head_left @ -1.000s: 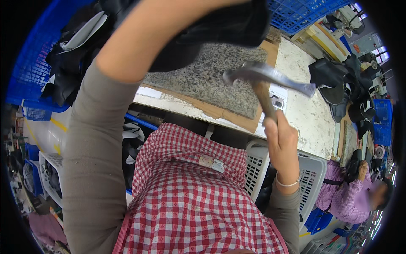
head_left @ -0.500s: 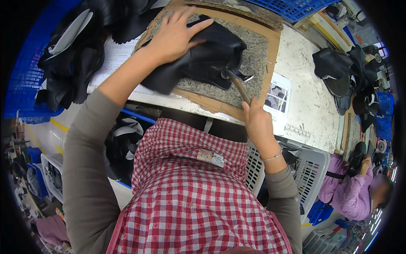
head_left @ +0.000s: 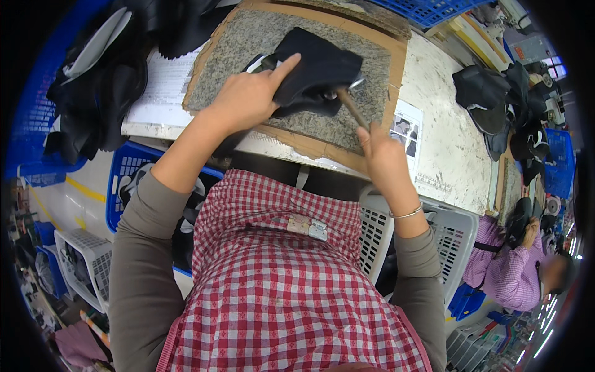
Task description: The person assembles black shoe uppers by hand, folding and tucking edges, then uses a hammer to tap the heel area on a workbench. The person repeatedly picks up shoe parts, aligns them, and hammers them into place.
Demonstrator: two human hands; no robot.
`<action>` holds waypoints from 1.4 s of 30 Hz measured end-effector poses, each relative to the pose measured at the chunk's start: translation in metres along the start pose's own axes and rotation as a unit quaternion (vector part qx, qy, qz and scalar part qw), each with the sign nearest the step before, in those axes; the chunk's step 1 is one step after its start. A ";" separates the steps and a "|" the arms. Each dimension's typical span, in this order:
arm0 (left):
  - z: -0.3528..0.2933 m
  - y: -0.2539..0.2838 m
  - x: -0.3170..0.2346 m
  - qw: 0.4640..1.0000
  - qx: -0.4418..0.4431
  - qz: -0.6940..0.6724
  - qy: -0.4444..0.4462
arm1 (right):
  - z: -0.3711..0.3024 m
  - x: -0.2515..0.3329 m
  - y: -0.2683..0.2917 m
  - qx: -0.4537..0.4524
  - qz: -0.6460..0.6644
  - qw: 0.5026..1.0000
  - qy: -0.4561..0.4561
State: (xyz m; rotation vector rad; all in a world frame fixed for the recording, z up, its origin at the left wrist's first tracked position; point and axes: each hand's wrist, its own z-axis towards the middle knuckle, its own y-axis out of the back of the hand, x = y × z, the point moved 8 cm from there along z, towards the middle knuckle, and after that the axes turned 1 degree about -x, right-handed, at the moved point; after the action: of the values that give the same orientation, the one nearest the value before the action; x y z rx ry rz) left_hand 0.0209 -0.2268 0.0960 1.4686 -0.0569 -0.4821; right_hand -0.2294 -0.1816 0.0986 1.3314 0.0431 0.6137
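Observation:
A black leather shoe upper [head_left: 316,62] lies folded on a speckled stone slab [head_left: 235,46]. My left hand [head_left: 245,99] is closed on its left side, one finger stretched over the leather and the others partly hidden. A lighter lining shows beside that hand. In my right hand [head_left: 387,155] is a hammer [head_left: 353,111], gripped by its wooden handle. Its metal head is at the right part of the upper, close to the leather; I cannot tell whether they touch.
Brown cardboard [head_left: 304,141] borders the slab on a white worktable [head_left: 446,149]. Black uppers lie piled at the left [head_left: 121,99] and right [head_left: 486,93]. A printed sheet [head_left: 406,130] lies beside the slab. Below stands a grey basket [head_left: 455,248]. A co-worker [head_left: 511,279] sits at the right.
My left hand has come nearer and gone from spread fingers to a closed hold. The upper has shifted and folded, baring more slab at the left. The hammer head has moved slightly away from me.

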 end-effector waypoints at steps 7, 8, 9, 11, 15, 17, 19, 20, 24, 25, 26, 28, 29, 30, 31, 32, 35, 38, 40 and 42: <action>-0.003 -0.009 0.019 0.984 0.003 -0.154 0.086 | 0.016 0.014 0.015 0.035 0.054 0.996 -0.067; -0.002 -0.008 0.018 0.984 -0.005 -0.164 0.073 | 0.019 0.023 0.005 0.090 0.009 0.996 -0.006; -0.002 -0.009 0.017 0.982 0.000 -0.179 0.062 | 0.020 0.023 0.011 0.046 -0.004 0.999 0.003; -0.001 -0.010 0.020 0.981 -0.005 -0.180 0.067 | 0.019 0.017 0.012 0.022 -0.001 1.000 -0.003; -0.002 -0.014 0.021 0.976 -0.015 -0.204 0.074 | 0.013 0.004 0.009 0.013 0.057 0.996 -0.067; -0.002 -0.018 0.022 0.976 0.001 -0.198 0.089 | 0.015 0.018 -0.008 0.099 0.044 0.994 -0.005; -0.002 -0.010 0.017 0.979 -0.031 -0.197 0.050 | 0.020 0.014 -0.008 0.090 0.042 0.993 -0.056; -0.002 -0.020 0.021 0.974 0.028 -0.209 0.085 | 0.021 0.010 -0.011 0.127 -0.050 0.988 -0.074; -0.014 -0.013 0.024 0.964 -0.027 -0.226 0.135 | 0.002 0.000 -0.026 0.098 0.133 0.956 -0.242; -0.022 -0.008 0.022 0.959 -0.064 -0.241 0.137 | 0.005 0.024 -0.036 0.118 0.109 0.980 -0.116; -0.032 0.005 0.020 0.952 -0.137 -0.247 0.120 | 0.002 0.040 -0.048 0.162 0.068 0.983 -0.052; -0.061 0.016 0.021 0.945 -0.177 -0.243 0.128 | -0.004 0.054 -0.046 0.124 0.114 0.986 -0.019; -0.088 0.027 0.021 0.944 -0.221 -0.211 0.122 | -0.011 0.052 -0.045 0.156 0.119 0.979 -0.054; -0.115 0.037 0.027 0.946 -0.250 -0.149 0.141 | -0.018 0.044 -0.042 0.175 0.109 0.972 -0.115; -0.150 0.034 0.043 0.948 -0.199 -0.138 0.207 | -0.023 0.049 -0.031 0.140 0.160 0.972 -0.100; -0.193 0.046 0.061 0.924 -0.250 -0.176 0.229 | -0.027 0.053 -0.025 0.162 0.202 0.962 -0.085; -0.347 0.079 0.113 0.850 -0.410 -0.103 0.315 | -0.037 0.051 -0.009 0.158 0.286 0.936 -0.132; -0.487 0.080 0.162 0.771 -0.461 0.093 0.430 | -0.034 0.049 -0.010 0.159 0.314 0.914 -0.202; -0.556 0.063 0.202 0.691 -0.515 0.048 0.505 | -0.026 0.057 -0.019 0.165 0.306 0.915 -0.206; -0.593 0.022 0.256 0.578 -0.323 -0.025 0.749 | -0.017 0.074 -0.032 0.200 0.340 0.904 -0.165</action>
State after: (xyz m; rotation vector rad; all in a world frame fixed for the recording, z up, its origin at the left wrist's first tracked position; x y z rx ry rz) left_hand 0.4512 0.2417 -0.0182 0.7215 1.3854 0.7858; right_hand -0.1607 -0.1375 0.0885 1.8496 -0.6287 0.9883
